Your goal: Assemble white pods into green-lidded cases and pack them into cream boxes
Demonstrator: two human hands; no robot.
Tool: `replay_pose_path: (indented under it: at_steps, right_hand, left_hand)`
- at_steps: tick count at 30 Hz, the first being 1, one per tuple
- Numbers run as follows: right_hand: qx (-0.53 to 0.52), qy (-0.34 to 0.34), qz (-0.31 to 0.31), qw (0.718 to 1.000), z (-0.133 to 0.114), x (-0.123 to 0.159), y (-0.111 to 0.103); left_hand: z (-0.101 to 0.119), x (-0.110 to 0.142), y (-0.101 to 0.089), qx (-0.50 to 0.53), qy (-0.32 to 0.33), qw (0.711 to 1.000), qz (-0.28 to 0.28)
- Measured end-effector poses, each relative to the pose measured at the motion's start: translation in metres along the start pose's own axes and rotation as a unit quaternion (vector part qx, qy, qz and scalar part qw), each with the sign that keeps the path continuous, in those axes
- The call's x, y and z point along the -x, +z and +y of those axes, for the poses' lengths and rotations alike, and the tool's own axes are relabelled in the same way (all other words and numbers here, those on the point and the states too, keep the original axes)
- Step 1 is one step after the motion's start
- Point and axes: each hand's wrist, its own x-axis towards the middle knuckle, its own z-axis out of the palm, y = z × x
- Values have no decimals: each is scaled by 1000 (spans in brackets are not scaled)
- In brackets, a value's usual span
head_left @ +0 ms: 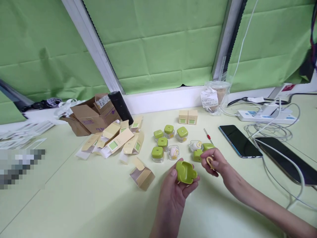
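My left hand (pixel 174 195) holds a hollow green plastic piece (pixel 186 172), its open side facing up and a small tab at its right end. Just to the right, my right hand (pixel 216 162) pinches a small yellow loop-shaped piece (pixel 210 162) between thumb and fingers. Beyond the hands stand several small clear jars with green lids (pixel 157 152). A lidless clear jar (pixel 173 152) has a pinkish-white item inside, and another clear jar (pixel 195 145) holds a white item with a yellow ring. Near my right fingertips lies another green piece (pixel 197 155), partly hidden.
Opened small cartons (pixel 120 142) are heaped at left, with one torn carton (pixel 143 175) nearer. Two closed boxes (pixel 188 117) stand at the back. Right are a red-tipped tool (pixel 208 136), phones (pixel 239 141) and a power strip (pixel 267 116) with loose cables; a cardboard box (pixel 92 114) sits behind left.
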Motion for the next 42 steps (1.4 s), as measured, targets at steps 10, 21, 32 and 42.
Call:
replay_pose_path:
  at_steps: [10, 21, 32, 42]
  right_hand:
    - [61, -146, 55, 986, -10, -4, -4]
    - [253, -235, 39, 938, -6, -5, 4]
    - [242, -145, -81, 956, -21, 0, -6]
    - [300, -189, -32, 934, -11, 1, 3]
  left_hand:
    - [-12, -6, 8, 36, -5, 998, -53]
    - [-20, -11, -6, -12, -30, 999, -20]
    - [-22, -12, -14, -46, 1, 999, -14]
    - [-19, -6, -2, -90, 15, 996, -7]
